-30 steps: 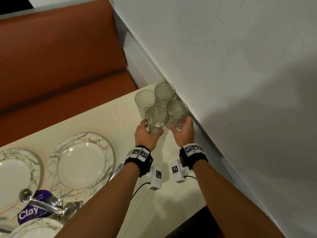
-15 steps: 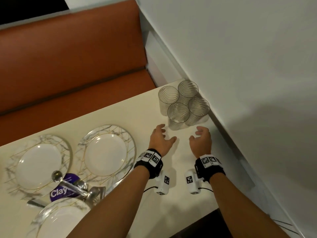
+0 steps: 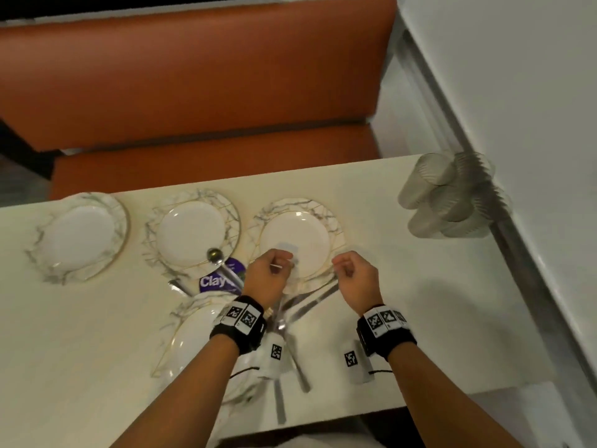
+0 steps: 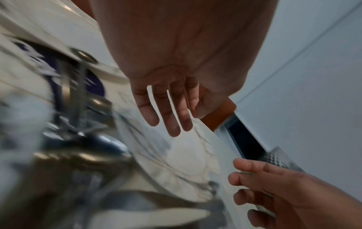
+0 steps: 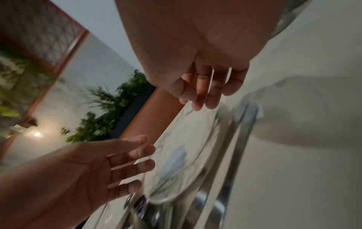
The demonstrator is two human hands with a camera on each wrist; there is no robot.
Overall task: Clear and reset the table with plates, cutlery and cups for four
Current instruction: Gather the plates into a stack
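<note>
Head view: we have four cups point(image 3: 452, 200) clustered at two o'clock by the wall, and four plates point(image 3: 298, 240) out. Our left hand point(image 3: 269, 274) and right hand point(image 3: 355, 278) hover relaxed, holding nothing. We judge the heaped cutlery point(image 3: 290, 318) unsorted.

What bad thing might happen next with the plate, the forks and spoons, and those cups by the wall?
Both hands, left hand and right hand, hover empty over the nearest plate. Cutlery lies against its near rim, so lifting the plate may knock pieces off the table edge. The four cups stand bunched at the wall corner; a careless reach there might topple several.
</note>
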